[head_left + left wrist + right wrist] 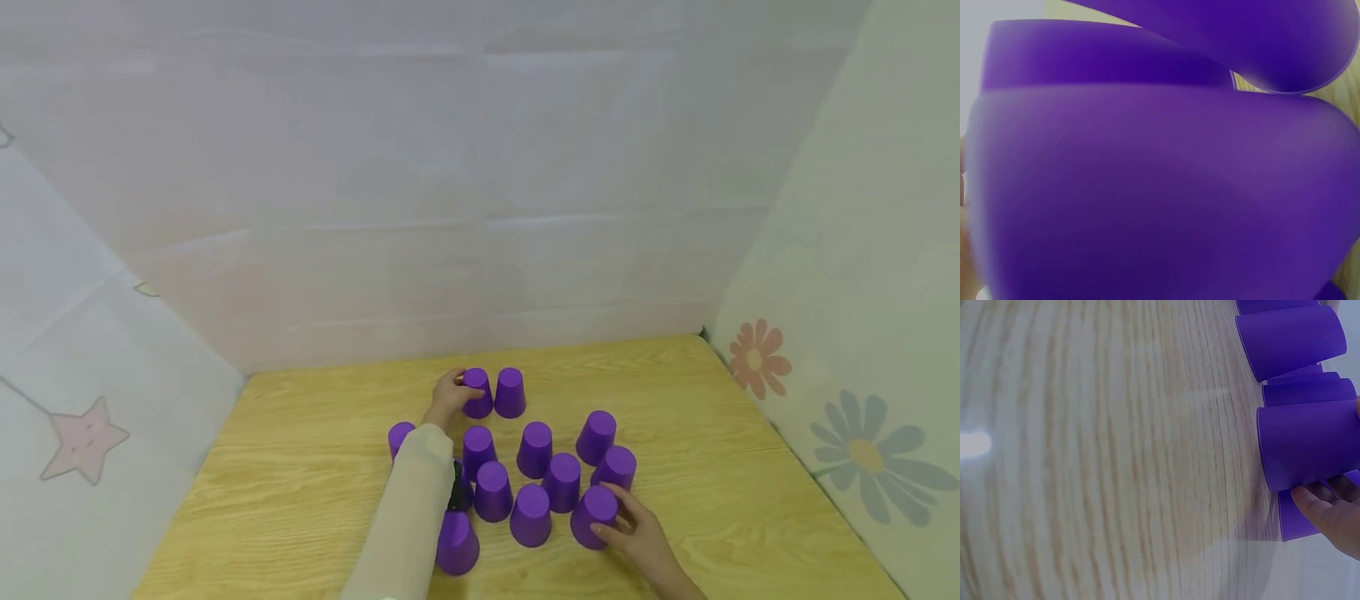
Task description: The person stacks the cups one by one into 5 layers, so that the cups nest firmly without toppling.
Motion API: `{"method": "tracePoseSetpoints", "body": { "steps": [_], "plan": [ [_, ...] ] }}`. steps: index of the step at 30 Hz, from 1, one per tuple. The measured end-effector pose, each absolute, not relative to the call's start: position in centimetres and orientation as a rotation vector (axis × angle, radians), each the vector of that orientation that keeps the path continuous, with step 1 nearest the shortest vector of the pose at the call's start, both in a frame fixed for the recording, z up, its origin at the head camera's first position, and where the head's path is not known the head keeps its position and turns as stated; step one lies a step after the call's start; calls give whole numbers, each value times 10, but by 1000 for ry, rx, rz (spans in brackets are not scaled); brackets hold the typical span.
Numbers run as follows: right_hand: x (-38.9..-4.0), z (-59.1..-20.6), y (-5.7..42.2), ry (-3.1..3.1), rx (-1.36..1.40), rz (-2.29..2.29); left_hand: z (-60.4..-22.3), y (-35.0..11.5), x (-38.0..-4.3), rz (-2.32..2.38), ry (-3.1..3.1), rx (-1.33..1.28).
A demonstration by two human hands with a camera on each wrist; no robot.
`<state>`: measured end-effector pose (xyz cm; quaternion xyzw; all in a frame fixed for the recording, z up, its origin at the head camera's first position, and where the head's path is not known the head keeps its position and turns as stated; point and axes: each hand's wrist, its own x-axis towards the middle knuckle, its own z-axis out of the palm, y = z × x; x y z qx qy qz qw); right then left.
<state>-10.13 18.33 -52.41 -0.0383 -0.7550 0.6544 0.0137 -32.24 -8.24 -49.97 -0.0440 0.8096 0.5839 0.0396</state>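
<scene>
At the back of the table my left hand (448, 397) grips an upside-down purple cup (477, 403), thumb and fingers curled round its sides. A second purple cup (511, 395) stands close on its right. In the left wrist view, purple cup walls (1160, 187) fill most of the picture and only a bit of the hand shows at the left edge. Near the front right, my right hand (637, 533) holds another upside-down purple cup (592, 520) between thumb and fingers. The right wrist view shows that cup (1310, 444) with the thumb (1313, 506) against its side.
Several more upside-down purple cups (531, 518) stand on the wooden table (300, 467) between the hands. One cup (401, 435) is partly covered by my left sleeve (408, 517). Pale cloth walls (480, 208) enclose the table at the back and both sides.
</scene>
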Motion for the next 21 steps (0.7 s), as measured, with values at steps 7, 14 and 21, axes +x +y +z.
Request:
{"method": "tracePoseSetpoints", "body": {
  "steps": [7, 14, 21],
  "plan": [
    [-102, -525, 185, -2382, -117, 2016, -520, -89, -339, 1781, 2486, -57],
    [-103, -528, 186, -2385, -134, 2015, -489, -89, -320, 1642, 2439, -130],
    [-99, -524, 186, -2389, -111, 2008, -471, -101, -314, 1611, 2302, -84]
  ]
}}
